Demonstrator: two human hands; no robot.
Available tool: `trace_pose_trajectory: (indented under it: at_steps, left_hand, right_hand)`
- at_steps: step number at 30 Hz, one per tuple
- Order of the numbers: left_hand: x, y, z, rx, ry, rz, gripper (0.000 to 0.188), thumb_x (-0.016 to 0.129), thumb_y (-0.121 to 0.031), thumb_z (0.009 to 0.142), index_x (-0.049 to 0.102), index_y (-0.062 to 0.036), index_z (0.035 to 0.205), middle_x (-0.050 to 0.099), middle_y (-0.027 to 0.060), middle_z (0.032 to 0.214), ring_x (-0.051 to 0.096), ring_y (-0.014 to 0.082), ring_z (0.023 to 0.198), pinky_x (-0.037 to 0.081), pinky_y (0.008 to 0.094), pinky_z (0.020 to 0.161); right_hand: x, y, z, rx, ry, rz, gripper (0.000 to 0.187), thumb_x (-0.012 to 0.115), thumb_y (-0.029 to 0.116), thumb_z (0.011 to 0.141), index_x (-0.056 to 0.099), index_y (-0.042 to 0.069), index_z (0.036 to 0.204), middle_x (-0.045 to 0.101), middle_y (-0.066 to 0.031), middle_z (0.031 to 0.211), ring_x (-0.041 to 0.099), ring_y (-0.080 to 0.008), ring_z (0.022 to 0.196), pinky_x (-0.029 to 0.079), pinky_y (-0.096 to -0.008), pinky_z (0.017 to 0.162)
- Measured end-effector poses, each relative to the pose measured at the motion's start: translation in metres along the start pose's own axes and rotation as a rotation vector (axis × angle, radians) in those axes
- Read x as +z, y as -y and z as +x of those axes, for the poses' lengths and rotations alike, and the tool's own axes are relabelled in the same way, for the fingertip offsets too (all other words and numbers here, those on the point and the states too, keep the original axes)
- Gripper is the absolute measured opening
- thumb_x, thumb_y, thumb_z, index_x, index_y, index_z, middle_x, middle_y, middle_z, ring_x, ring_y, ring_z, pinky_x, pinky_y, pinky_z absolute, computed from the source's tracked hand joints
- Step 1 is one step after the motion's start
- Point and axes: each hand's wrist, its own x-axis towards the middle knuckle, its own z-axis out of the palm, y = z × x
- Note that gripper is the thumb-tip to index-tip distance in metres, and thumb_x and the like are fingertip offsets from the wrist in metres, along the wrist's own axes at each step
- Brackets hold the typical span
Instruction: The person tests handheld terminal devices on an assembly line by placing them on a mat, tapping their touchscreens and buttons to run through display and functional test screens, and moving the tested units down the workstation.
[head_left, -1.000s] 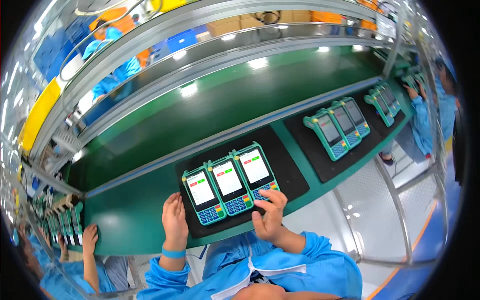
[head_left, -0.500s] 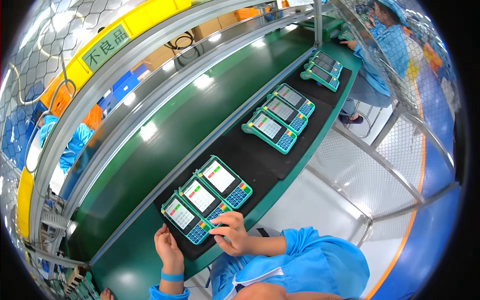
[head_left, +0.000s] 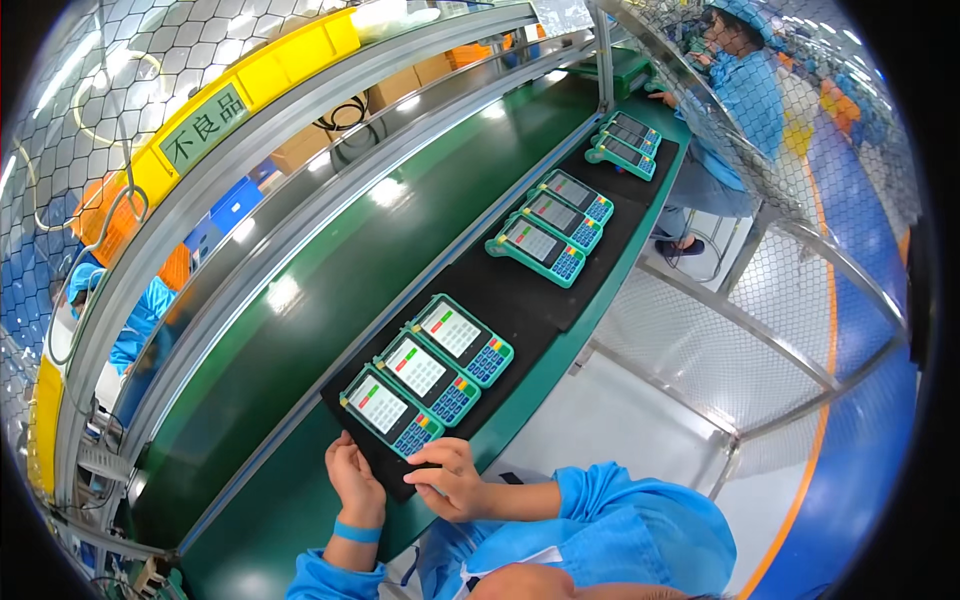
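Right hand (head_left: 450,485): fingers (head_left: 440,454) narrowly parted at the keypad (head_left: 415,436) end of the nearest teal-cased rectangular terminal (head_left: 380,404), contact indeterminable. Left hand (head_left: 357,487): fingers loosely half-open beside the black rectangular mat (head_left: 515,325) underneath, on the green bench (head_left: 255,540).

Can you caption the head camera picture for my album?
Left hand and right hand near three lit keypad devices on a black mat.

Light (head_left: 283,294) glints off a green belt (head_left: 325,315) left of blue flooring (head_left: 855,480).
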Motion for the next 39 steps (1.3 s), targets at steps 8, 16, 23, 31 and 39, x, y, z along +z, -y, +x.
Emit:
trace_pose_trajectory:
  at_steps: [8,16,23,31,39]
  left_hand:
    - [-0.016,0.009,0.017,-0.040,0.083,-0.008,0.030,0.052,0.000,0.084,0.052,-0.0008,0.114,0.056,0.0106,0.123,0.051,0.0151,0.103,0.042,0.0227,0.088]
    - [-0.037,0.015,0.027,-0.068,0.212,0.005,0.028,0.055,-0.001,0.088,0.054,-0.0007,0.116,0.053,0.0145,0.136,0.054,0.0194,0.117,0.043,0.0249,0.088]
    - [-0.035,0.022,0.017,0.040,0.271,0.006,0.042,0.052,0.011,0.086,0.046,-0.0001,0.126,0.039,0.0243,0.151,0.042,0.0284,0.140,0.038,0.0320,0.110]
    - [-0.043,0.018,0.006,0.132,0.378,-0.065,0.038,0.051,0.000,0.095,0.041,0.0004,0.131,0.041,0.0213,0.149,0.043,0.0306,0.139,0.033,0.0360,0.115]
    - [-0.030,0.020,0.000,0.212,0.153,-0.039,0.026,0.045,-0.024,0.105,0.049,-0.0024,0.119,0.058,0.0092,0.110,0.057,0.0176,0.102,0.049,0.0312,0.089]
  right_hand:
    - [0.069,0.040,-0.025,-0.056,0.032,-0.059,0.028,0.069,0.001,0.078,0.070,0.010,0.105,0.061,-0.0091,0.121,0.052,-0.0302,0.110,0.042,-0.0389,0.097]
    - [0.112,0.058,-0.039,-0.069,0.050,-0.088,0.024,0.069,0.005,0.083,0.070,0.010,0.106,0.061,-0.0078,0.119,0.052,-0.0299,0.112,0.041,-0.0399,0.097]
    - [0.108,0.064,-0.031,-0.064,0.131,-0.168,0.016,0.068,0.004,0.081,0.069,0.007,0.097,0.062,-0.0097,0.111,0.053,-0.0321,0.108,0.044,-0.0421,0.094]
    - [0.111,0.067,-0.007,0.071,0.261,-0.201,0.027,0.062,0.009,0.088,0.061,0.005,0.115,0.056,-0.0179,0.123,0.050,-0.0358,0.114,0.038,-0.0460,0.099]
    - [0.124,-0.009,0.041,0.368,0.616,-0.332,0.023,0.053,0.011,0.092,0.066,-0.001,0.107,0.059,-0.0271,0.123,0.050,-0.0446,0.123,0.041,-0.0496,0.103]
